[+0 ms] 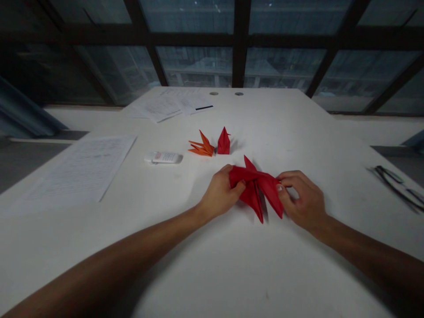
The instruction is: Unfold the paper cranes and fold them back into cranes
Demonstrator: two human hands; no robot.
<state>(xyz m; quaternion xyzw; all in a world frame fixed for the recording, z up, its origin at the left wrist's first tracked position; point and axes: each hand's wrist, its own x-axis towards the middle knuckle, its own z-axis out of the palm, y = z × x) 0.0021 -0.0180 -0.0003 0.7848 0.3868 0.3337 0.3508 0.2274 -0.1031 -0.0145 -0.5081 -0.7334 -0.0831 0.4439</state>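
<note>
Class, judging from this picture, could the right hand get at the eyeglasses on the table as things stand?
Probably yes, if it first lets go: the right hand pinches the large red folded paper, but no visible object lies between that hand and the eyeglasses, off to its right.

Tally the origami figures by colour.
Red: 2, the large red origami figure held between the left hand and right hand, and the small red origami figure standing farther off
Orange: 1, the orange origami figure just left of the small red one
Total: 3
</note>
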